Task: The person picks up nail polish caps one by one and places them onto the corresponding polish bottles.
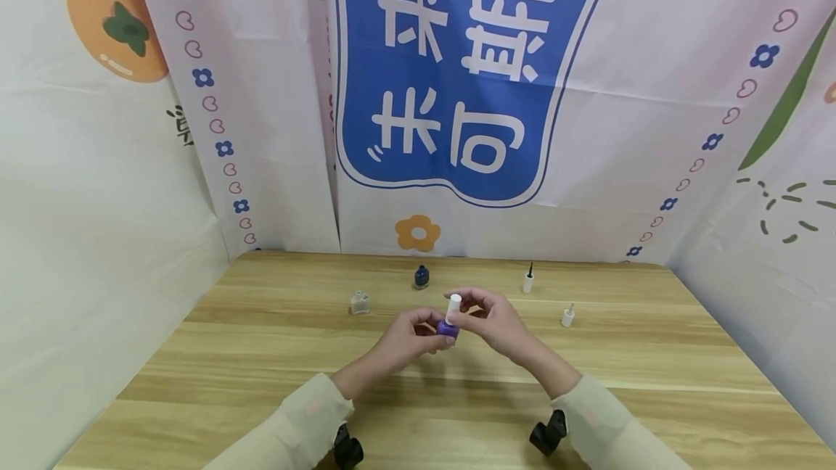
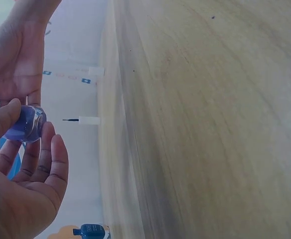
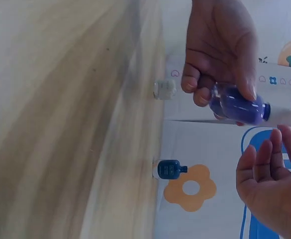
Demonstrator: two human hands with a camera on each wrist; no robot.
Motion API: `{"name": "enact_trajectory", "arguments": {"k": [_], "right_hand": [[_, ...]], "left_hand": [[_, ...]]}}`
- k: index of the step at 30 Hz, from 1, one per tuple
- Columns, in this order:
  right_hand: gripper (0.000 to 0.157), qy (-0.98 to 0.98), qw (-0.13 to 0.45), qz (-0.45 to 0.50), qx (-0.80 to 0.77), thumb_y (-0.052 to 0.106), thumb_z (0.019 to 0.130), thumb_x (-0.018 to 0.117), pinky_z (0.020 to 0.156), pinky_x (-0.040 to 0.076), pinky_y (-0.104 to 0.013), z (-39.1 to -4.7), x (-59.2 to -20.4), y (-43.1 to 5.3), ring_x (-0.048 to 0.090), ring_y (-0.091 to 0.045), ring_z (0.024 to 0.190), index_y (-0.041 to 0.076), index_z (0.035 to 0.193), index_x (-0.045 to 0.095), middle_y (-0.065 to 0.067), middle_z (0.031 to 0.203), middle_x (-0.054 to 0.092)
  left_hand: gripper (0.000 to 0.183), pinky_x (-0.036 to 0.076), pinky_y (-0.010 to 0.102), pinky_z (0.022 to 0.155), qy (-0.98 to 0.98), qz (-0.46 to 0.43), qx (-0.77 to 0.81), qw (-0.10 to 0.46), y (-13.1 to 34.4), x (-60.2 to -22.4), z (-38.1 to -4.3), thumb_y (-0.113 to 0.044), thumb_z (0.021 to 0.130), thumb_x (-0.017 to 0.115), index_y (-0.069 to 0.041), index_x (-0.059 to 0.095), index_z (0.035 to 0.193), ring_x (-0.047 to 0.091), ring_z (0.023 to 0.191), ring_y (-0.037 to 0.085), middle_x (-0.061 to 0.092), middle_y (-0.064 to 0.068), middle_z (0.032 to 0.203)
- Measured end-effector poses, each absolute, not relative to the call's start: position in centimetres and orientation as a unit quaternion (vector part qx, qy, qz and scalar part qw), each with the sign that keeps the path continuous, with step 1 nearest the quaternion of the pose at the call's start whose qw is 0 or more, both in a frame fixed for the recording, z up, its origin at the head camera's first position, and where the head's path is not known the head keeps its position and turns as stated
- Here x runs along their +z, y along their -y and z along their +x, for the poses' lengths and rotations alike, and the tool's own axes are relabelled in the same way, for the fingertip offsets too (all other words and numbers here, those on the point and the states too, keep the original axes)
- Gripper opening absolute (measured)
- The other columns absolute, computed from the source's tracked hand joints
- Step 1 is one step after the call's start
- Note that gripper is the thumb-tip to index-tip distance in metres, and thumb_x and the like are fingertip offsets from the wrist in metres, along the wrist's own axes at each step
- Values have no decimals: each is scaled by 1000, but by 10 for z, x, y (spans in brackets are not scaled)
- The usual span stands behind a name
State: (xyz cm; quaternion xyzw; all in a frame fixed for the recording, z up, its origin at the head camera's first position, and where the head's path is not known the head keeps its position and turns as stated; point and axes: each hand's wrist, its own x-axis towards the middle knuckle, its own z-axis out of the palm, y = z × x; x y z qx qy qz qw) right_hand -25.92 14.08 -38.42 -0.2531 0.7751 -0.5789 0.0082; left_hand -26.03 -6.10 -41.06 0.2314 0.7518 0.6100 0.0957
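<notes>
My left hand (image 1: 410, 338) grips a purple nail polish bottle (image 1: 447, 329) between thumb and fingers, above the table. In the right wrist view the purple bottle (image 3: 240, 105) lies tilted across those fingers, its neck toward my right hand. My right hand (image 1: 495, 321) pinches a white cap (image 1: 453, 304) at the bottle's neck; whether the cap is seated there I cannot tell. Beyond the hands stands a dark blue polish bottle (image 1: 421, 277) without a cap. Left of it is a clear, pale polish bottle (image 1: 360, 302), also uncapped.
To the right, two white caps stand with brushes upward: a dark-brushed cap (image 1: 528, 281) farther back and a pale-brushed cap (image 1: 568, 316) nearer. All this is on a wooden table (image 1: 274, 354), with printed cloth (image 1: 274, 93) hanging behind and at the sides.
</notes>
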Motion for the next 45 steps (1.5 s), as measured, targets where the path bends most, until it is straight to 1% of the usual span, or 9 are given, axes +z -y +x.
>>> {"name": "enact_trajectory", "arguments": {"k": [5,8,11,15,18,22,28,37,45], "right_hand": [[28,-763,30,-279,-582,16,96,63,81,52,-33,-259,-380,-143,59,-29,102,1,119,66,-16,118,61],[25,-762,31,-272,-587,14,96,63,81,51,-32,-258,-380,-142,58,-32,105,-3,114,67,-17,120,62],[23,-764,23,-256,-592,14,94,65,78,51,-30,-259,-382,-141,59,-29,99,-3,110,68,-15,112,65],[22,-771,11,-226,-595,19,92,70,74,50,-34,-258,-385,-138,58,-21,85,-1,102,68,-9,97,67],[22,-772,7,-203,-603,22,89,73,72,50,-36,-257,-388,-135,56,-20,80,2,95,65,-7,92,64],[24,-768,4,-186,-612,23,87,75,66,49,-31,-257,-392,-132,55,-20,79,5,91,59,-7,89,61],[26,-767,8,-199,-610,24,88,75,68,49,-29,-257,-392,-133,56,-21,82,4,95,59,-6,90,60],[28,-764,60,-278,-580,16,96,63,79,50,-32,-262,-380,-149,57,-24,95,1,120,63,-11,110,65],[29,-764,84,-280,-575,16,97,61,77,50,-31,-264,-381,-150,58,-32,99,-5,118,64,-19,118,63]], "left_hand": [[21,56,45,74,-749,239,611,98,61,-411,-261,-13,87,74,-1,67,102,63,79,19,65,7,95],[20,56,45,74,-746,241,613,98,61,-411,-261,-13,87,75,-1,68,102,64,79,19,65,7,95],[20,57,41,72,-745,241,614,96,60,-411,-260,-12,87,75,-1,68,102,64,79,19,65,6,95],[20,57,34,70,-744,240,616,94,59,-412,-259,-11,87,75,-1,68,103,65,79,19,66,6,95],[21,56,33,70,-745,239,616,94,59,-412,-259,-11,87,75,-2,69,104,64,80,19,66,6,95],[22,56,34,70,-747,236,614,95,59,-413,-259,-12,86,75,-3,69,105,64,80,19,66,6,95],[23,56,39,72,-748,234,614,98,60,-412,-258,-12,87,75,-3,69,106,64,81,19,66,6,96],[23,56,45,74,-750,231,612,104,62,-409,-258,-13,87,75,0,67,104,63,81,18,65,7,96],[24,57,34,70,-746,240,612,105,63,-409,-258,-13,86,75,1,67,104,63,80,18,65,8,96]]}}
